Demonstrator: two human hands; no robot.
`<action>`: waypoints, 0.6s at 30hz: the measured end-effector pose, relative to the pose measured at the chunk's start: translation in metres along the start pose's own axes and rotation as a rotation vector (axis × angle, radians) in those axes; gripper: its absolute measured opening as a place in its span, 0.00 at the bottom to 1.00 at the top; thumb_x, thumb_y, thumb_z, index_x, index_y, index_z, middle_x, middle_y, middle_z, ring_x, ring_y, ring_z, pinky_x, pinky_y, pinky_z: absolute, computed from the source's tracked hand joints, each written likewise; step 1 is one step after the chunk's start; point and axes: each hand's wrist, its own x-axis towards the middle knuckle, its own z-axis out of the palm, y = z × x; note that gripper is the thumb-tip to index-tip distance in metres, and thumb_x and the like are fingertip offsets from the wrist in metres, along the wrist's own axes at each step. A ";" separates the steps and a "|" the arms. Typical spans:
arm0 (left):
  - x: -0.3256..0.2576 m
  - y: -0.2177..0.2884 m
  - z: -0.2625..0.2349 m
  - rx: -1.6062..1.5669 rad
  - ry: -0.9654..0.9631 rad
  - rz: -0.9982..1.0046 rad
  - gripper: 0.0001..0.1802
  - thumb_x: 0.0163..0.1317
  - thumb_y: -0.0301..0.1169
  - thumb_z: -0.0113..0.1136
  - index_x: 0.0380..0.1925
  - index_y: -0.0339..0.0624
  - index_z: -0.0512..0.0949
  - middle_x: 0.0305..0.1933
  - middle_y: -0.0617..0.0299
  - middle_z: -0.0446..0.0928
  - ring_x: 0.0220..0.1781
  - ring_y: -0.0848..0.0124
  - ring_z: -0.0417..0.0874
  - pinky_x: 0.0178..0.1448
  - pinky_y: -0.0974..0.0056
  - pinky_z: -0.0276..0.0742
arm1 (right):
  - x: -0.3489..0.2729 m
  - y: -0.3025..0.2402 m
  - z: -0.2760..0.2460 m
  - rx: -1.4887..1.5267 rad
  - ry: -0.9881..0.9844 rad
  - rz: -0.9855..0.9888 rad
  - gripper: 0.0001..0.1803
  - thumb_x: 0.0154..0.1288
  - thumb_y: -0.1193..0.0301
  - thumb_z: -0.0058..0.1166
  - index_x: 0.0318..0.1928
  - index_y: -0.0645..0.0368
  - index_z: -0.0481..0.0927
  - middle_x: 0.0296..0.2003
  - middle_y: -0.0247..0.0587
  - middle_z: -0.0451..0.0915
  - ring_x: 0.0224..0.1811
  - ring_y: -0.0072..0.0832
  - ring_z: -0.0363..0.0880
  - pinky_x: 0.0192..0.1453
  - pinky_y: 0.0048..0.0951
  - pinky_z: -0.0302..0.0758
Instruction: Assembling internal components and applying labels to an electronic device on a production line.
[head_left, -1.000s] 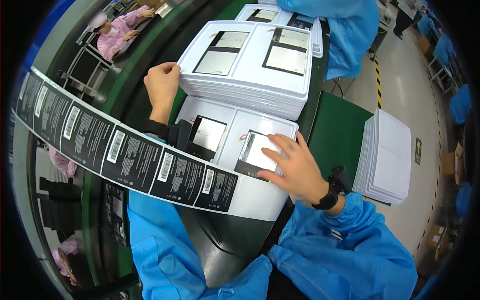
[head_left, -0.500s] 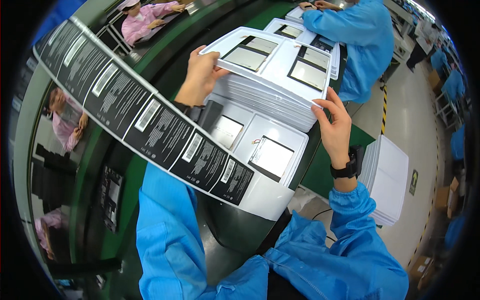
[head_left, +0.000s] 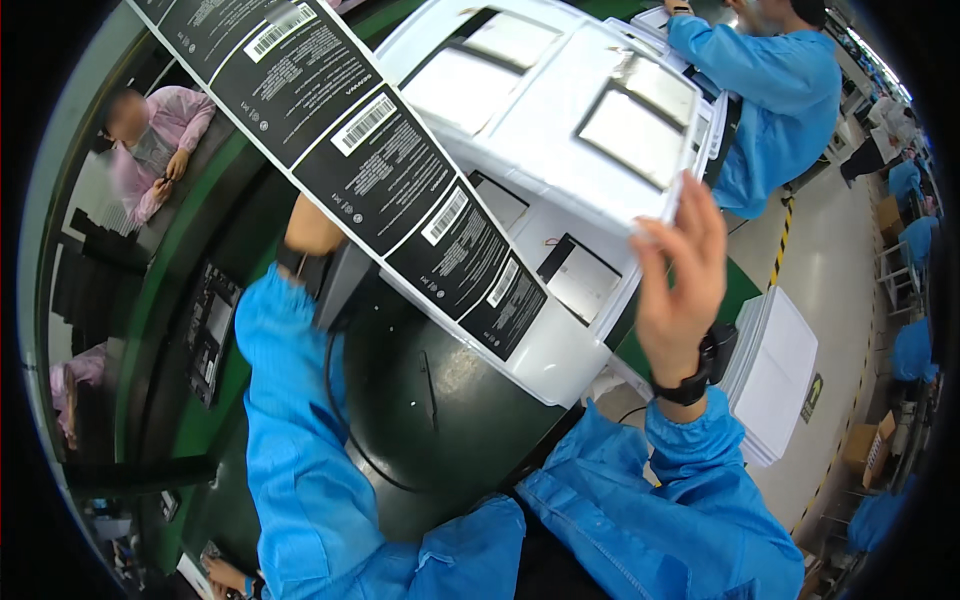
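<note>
My right hand (head_left: 682, 275) is at the near right corner of a white plastic tray (head_left: 575, 120), its thumb and fingers about the rim, slightly blurred. The tray tilts and holds flat silver-and-black battery packs (head_left: 638, 125). Beneath its near edge lies another white tray with a similar battery pack (head_left: 580, 278). A long strip of black labels (head_left: 385, 160) with barcodes and a blank white end slants across in front. Behind it, my left hand (head_left: 312, 228) shows only near the wrist; its fingers are hidden. A dark grey device (head_left: 345, 280) sits beside that wrist, above a black cable.
A stack of white trays (head_left: 770, 380) stands at right by the floor. A thin dark tool (head_left: 428, 390) lies on the green table (head_left: 390, 430). A black electronic part (head_left: 212, 330) lies at left. People in pink (head_left: 155, 150) and blue (head_left: 760, 80) work nearby.
The white tray has come nearer over the lower tray. My left hand has moved left and down, behind the label strip, which has swung right. My right hand has shifted slightly right and nearer.
</note>
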 end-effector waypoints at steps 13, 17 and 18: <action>-0.135 -0.052 0.011 -0.640 0.517 -0.551 0.26 0.77 0.41 0.56 0.68 0.39 0.70 0.69 0.47 0.72 0.64 0.54 0.79 0.64 0.51 0.79 | -0.126 -0.069 0.020 -0.042 -0.551 0.096 0.13 0.55 0.73 0.74 0.43 0.54 0.91 0.63 0.50 0.76 0.74 0.64 0.65 0.71 0.55 0.73; -0.140 -0.045 0.039 -0.711 0.362 -0.562 0.26 0.77 0.43 0.54 0.69 0.42 0.70 0.70 0.49 0.71 0.65 0.54 0.77 0.65 0.50 0.77 | -0.128 -0.071 -0.005 -0.114 -0.558 0.122 0.19 0.58 0.67 0.75 0.51 0.53 0.89 0.67 0.53 0.72 0.76 0.65 0.62 0.70 0.55 0.74; -0.141 -0.045 0.044 -0.721 0.337 -0.565 0.26 0.77 0.44 0.54 0.69 0.42 0.70 0.70 0.49 0.71 0.66 0.54 0.77 0.65 0.50 0.77 | -0.130 -0.073 -0.008 -0.132 -0.552 0.132 0.19 0.58 0.67 0.75 0.51 0.53 0.89 0.67 0.53 0.72 0.76 0.65 0.62 0.70 0.55 0.74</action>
